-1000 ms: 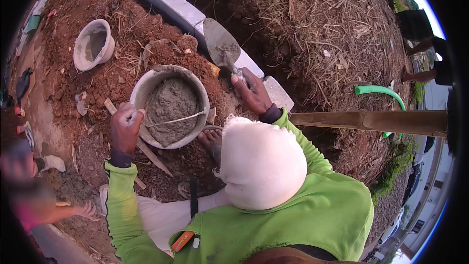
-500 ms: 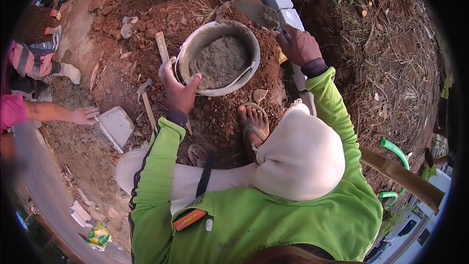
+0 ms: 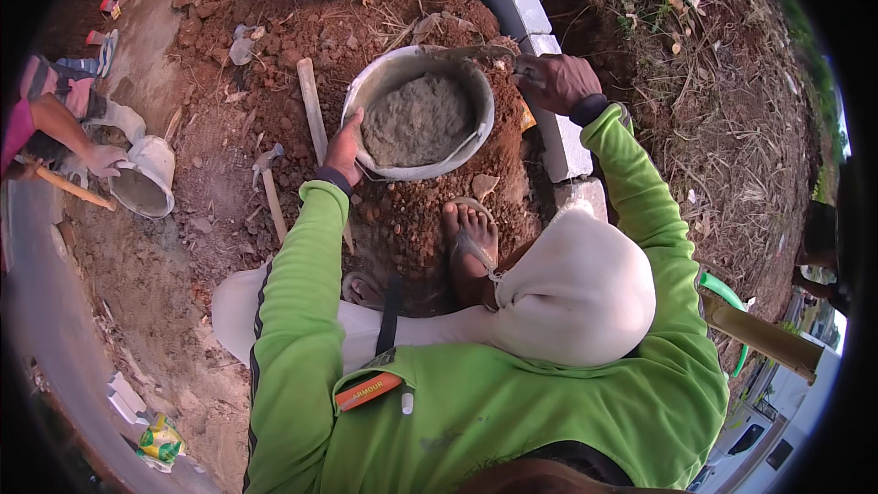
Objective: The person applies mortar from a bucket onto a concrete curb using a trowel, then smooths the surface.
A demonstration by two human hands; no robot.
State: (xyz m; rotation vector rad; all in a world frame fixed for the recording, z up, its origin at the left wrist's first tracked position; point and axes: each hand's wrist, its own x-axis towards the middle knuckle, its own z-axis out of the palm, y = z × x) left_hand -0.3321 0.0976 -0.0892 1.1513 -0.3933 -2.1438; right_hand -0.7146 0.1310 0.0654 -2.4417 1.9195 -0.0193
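Round grey bucket [image 3: 422, 170] of mortar [image 3: 416, 123], touched at left rim by outstretched left hand [image 3: 345, 146], finger spread hard to tell; metal trowel [image 3: 471, 52] clasped in curled fingers of right hand [image 3: 560, 82].

Worn on the head, a fisheye camera looks steeply down over the green shirt [image 3: 512, 412] and pale knee [image 3: 585, 297] to the nearby bucket [image 3: 428, 169], the surrounding ground [image 3: 155, 311] curving toward a dark rim.

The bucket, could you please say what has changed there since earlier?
The left hand moved from the raised handle to the bucket's left rim; the trowel, still in the right hand, went left from over the blocks to the far rim. The mortar stayed inside.
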